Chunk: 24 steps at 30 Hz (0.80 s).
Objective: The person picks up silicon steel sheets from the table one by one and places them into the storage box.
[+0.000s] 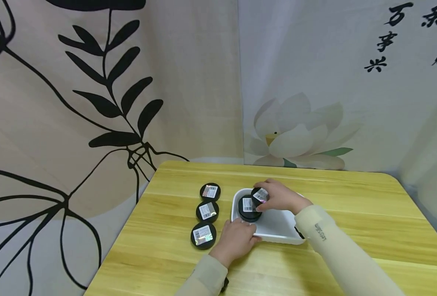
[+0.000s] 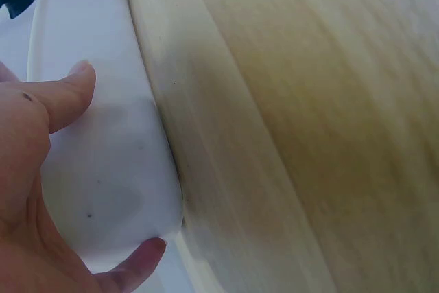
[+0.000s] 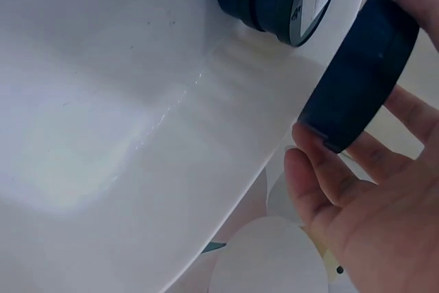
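My right hand (image 1: 282,197) pinches a flat black round jar (image 1: 260,195) with a white barcode label, above the left part of a white plastic bin (image 1: 277,225). In the right wrist view the held jar (image 3: 363,70) is tilted, with the thumb on one side of its rim and fingertips on the other. Beneath it, two more black jars (image 3: 264,1) lie stacked inside the bin. My left hand (image 1: 237,239) grips the bin's near left corner; in the left wrist view its thumb and a finger press on the outer wall (image 2: 110,149).
Left of the bin, three more labelled black jars (image 1: 207,211) stand in a row on the wooden table (image 1: 159,230). A dark mark or clip (image 1: 299,233) shows at the bin's right end. Printed cloth (image 1: 196,82) hangs behind the table.
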Available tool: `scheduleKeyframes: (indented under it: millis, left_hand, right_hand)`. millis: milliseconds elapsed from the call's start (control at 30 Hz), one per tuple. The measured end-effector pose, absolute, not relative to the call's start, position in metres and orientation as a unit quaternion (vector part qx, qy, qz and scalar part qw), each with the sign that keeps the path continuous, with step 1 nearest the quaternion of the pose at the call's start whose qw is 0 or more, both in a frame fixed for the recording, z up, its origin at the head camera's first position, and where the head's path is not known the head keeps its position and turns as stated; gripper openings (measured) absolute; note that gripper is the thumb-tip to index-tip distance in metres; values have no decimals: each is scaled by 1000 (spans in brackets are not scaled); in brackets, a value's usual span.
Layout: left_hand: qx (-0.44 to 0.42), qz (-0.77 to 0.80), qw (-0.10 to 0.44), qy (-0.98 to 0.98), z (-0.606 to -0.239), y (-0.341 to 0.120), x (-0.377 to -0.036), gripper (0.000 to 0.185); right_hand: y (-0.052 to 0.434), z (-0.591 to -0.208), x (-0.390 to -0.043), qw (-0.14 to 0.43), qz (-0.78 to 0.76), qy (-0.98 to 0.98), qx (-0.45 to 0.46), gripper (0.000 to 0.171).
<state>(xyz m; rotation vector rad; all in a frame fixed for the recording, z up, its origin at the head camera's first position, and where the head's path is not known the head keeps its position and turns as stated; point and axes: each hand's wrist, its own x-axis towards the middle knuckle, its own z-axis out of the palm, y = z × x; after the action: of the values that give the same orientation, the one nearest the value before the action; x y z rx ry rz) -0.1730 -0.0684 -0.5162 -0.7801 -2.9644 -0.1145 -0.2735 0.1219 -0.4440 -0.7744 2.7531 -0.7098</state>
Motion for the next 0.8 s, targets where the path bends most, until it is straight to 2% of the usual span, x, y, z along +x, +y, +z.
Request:
scheduleKeyframes:
  millis: [800]
  left_hand:
    - [-253, -38, 38, -966, -518, -69, -174, 34]
  right_hand:
    - [91, -450, -274, 104, -188, 934, -286, 75]
